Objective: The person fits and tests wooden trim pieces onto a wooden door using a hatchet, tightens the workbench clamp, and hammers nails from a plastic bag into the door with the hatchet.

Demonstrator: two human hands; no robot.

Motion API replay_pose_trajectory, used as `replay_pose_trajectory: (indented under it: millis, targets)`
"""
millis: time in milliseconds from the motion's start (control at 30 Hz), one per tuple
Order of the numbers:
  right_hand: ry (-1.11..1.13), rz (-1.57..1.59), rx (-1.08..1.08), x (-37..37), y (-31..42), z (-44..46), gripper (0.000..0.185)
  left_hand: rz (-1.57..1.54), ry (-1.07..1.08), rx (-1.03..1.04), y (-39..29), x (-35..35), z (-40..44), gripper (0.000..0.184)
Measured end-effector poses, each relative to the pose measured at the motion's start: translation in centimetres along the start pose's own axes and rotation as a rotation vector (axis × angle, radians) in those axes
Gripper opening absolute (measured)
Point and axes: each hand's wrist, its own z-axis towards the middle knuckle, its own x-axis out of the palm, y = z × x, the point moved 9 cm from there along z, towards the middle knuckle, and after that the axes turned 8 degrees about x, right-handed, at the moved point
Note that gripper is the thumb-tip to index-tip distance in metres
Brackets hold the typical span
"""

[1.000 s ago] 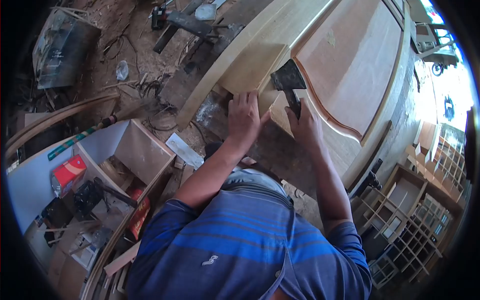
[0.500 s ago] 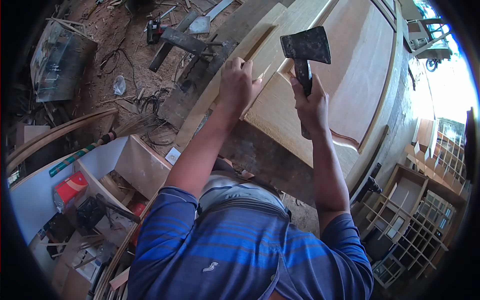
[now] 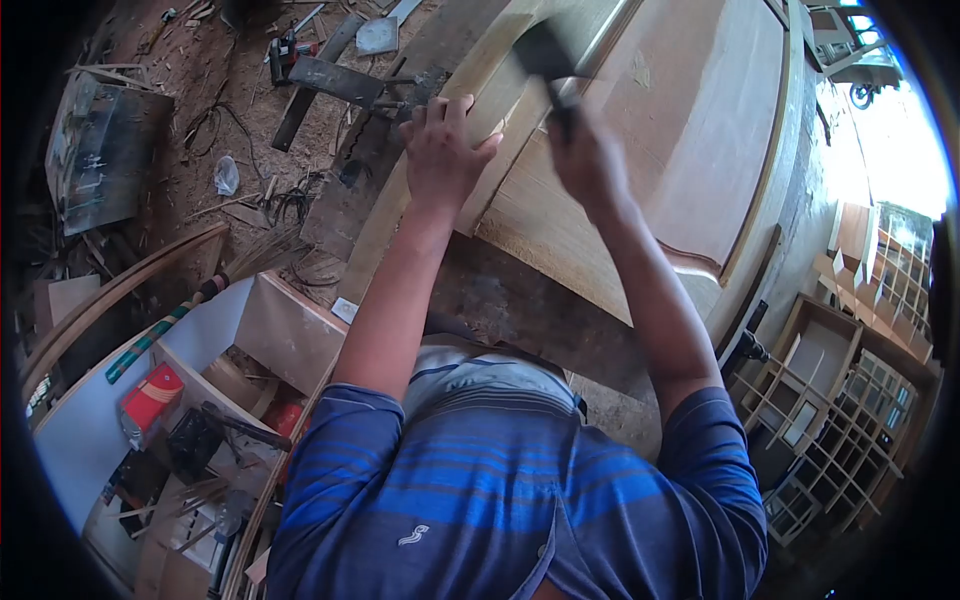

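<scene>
My right hand [image 3: 590,165] is closed around the handle of a hatchet [image 3: 545,52], whose dark blade is smeared by motion above the wood. Under it lies a pale wooden panel door [image 3: 690,110] with a raised moulding and a curved corner. My left hand [image 3: 440,150] rests on the door's left side rail [image 3: 490,65], fingers spread forward and thumb out to the right. Its fingertips lie on the wood, and nothing shows held in it. A dark bench [image 3: 530,300] supports the door near my waist.
Sawdust and offcuts cover the floor at left, with a metal bracket-like piece [image 3: 335,80] beside the bench. A white open cabinet [image 3: 255,320] holding a red box [image 3: 152,395] stands at lower left. Wooden lattice frames [image 3: 830,440] lean at right.
The hatchet has swung to the left and is now blurred. My left hand has shifted left along the rail, its fingers looser and more spread. The whole view has moved slightly.
</scene>
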Motion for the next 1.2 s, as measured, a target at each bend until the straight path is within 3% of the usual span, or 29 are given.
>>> replay_pose_trajectory:
  millis: [67,167,267,367,467,500,533,600,700,800,933,1200]
  targets:
    - [0.238,-0.062,0.152,1.8,-0.6,0.2,0.039,0.004,0.007,0.021,-0.2,0.0,-0.6,0.066]
    - [0.293,-0.061,0.144,0.2,0.6,1.3,0.039,0.028,0.039,0.003,-0.2,0.3,-1.1,0.064]
    - [0.230,0.059,0.196,-2.0,1.9,1.0,0.040,0.026,0.006,0.016,0.0,0.5,0.4,0.062]
    - [-0.011,0.342,0.145,-5.4,3.9,0.1,0.040,-0.005,0.005,0.003,0.0,0.5,0.0,0.059]
    - [0.040,0.148,0.129,-0.1,0.7,-0.5,0.038,-0.027,0.033,0.010,0.0,0.5,-0.4,0.060]
    - [0.184,-0.029,0.153,1.4,1.2,0.0,0.037,-0.029,0.029,0.022,-0.1,0.3,0.0,0.061]
    - [0.310,-0.066,0.254,1.6,0.5,0.1,0.039,0.001,0.034,0.039,-0.4,0.2,0.2,0.061]
    - [0.321,-0.053,0.201,0.3,1.4,1.1,0.044,0.065,0.025,0.043,-0.6,0.1,0.2,0.061]
    - [0.300,0.068,0.215,0.1,-0.3,0.5,0.048,0.005,-0.004,0.073,-0.6,0.0,0.1,0.063]
    - [0.356,0.272,0.398,-0.6,-2.5,-3.4,0.050,0.011,-0.010,0.103,-0.5,0.1,-0.1,0.062]
    - [0.442,0.716,0.603,-1.8,-5.8,-11.1,0.039,-0.046,0.007,0.088,-1.4,-0.2,-1.1,0.059]
    - [0.364,0.930,0.814,-4.2,-14.4,-22.3,0.037,-0.189,0.107,0.188,-14.3,2.7,-9.0,0.058]
